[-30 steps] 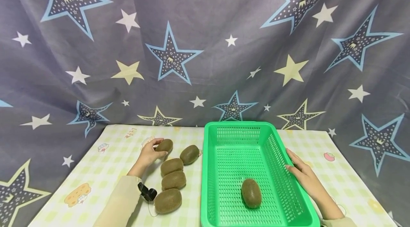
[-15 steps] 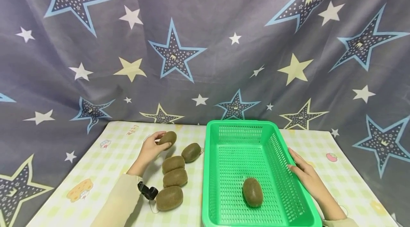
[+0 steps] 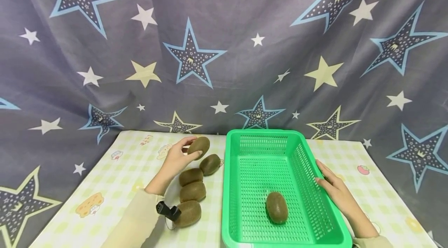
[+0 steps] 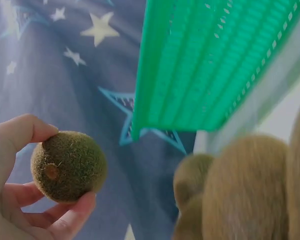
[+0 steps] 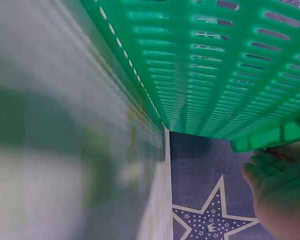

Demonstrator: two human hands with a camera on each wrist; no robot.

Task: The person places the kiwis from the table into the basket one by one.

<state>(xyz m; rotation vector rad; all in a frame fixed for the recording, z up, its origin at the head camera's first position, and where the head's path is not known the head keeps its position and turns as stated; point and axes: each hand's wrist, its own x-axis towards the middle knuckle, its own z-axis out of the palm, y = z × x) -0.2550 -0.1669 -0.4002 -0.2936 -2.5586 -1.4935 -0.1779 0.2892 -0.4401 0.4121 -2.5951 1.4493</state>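
Kiwifruit, brown, fuzzy and oval [image 3: 198, 146], sits pinched in my left hand's [image 3: 176, 158] curled fingers [image 4: 21, 131], lifted at ten o'clock of the green slotted plastic basket [image 3: 232, 186], which my flat right hand [image 3: 332, 189] steadies; carrying it over the rim looks next.

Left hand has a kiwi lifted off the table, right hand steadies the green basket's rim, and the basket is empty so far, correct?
Not quite: the green basket is not empty. The head view shows one kiwi inside. The rest holds: the left hand holds a lifted kiwi, and the right hand rests at the basket's rim.
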